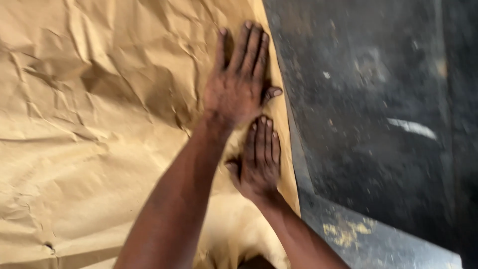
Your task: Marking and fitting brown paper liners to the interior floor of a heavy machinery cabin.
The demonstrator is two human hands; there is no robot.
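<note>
One sheet of crumpled brown paper [99,124] fills the left and middle of the view, creased all over, with a small tear near its lower left corner. Its one visible straight edge is the right one, running from the top of the view down and slightly rightward, so along that edge the sheet's line goes away from the person; how far the sheet reaches the other way cannot be told, since it passes out of view.

Two bare hands lie flat on the paper, both just inside that right edge. The left hand [239,84], its forearm crossing up from the lower left, rests palm down farther up the edge, fingers straight, close together and pointing away from the person, thumb tip reaching to the paper's edge. The right hand [260,162] lies just below it, also palm down, fingers straight and pointing the same way, fingertips almost at the left wrist. Neither grip closes on anything; both are spread flat, pressing the paper.

Right of the paper's edge lies a dark, dusty worktop [378,124] with pale specks and scuffs.
</note>
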